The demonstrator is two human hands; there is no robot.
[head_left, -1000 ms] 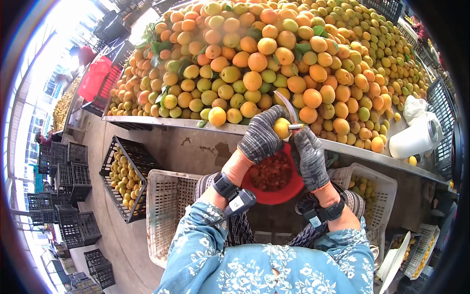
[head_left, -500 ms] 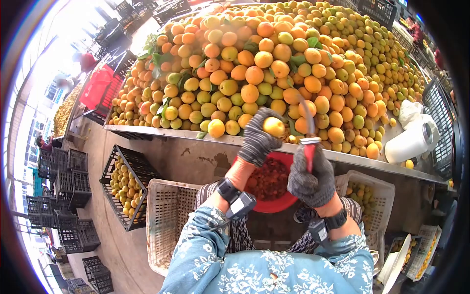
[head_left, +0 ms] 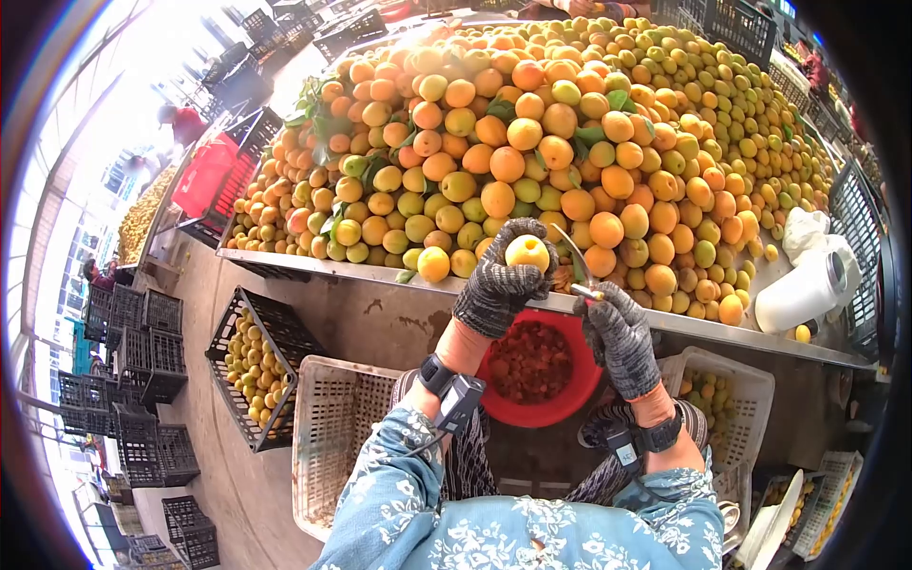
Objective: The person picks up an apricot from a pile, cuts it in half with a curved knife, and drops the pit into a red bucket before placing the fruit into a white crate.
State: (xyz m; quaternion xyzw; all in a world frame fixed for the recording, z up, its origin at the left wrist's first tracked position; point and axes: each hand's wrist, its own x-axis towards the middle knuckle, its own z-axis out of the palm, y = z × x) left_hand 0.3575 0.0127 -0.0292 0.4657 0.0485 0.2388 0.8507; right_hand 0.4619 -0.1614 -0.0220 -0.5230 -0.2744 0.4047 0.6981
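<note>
**A:** Only got the head view here. Where's the fruit (head_left: 527, 251), and what's got it?

**B:** Up in the left hand (head_left: 503, 280), in front of the pile (head_left: 503, 166) and by the front edge of the desk (head_left: 760, 340). Those fingers are curled round it, clamped on, with a pale top showing. The right hand (head_left: 619, 332) has its fingers closed on the knife (head_left: 588, 292) by the handle, curved blade up, just beside the left fingers.

**A:** How's it gonna handle, you reckon?

**B:** Light, I'd say, it nests in one palm. Probably firm-ish, but it'd bruise if you crush it. Can't tell if that pale top is bare flesh or glare. If it's bare, expect it to be slippery. The knitted gloves (head_left: 624, 353) should help with grip.

**A:** So where would you hold it?

**B:** Low round the sides, cupped, snug but no hard squeeze, fingertips below the top and clear of the blade. Knife by the handle only; it looks light and thin, prob stiff.

**A:** And the red bowl (head_left: 546, 415)?

**B:** Sits below the hands with reddish bits (head_left: 530, 361) in it. Fruit's well apart from that.
</note>
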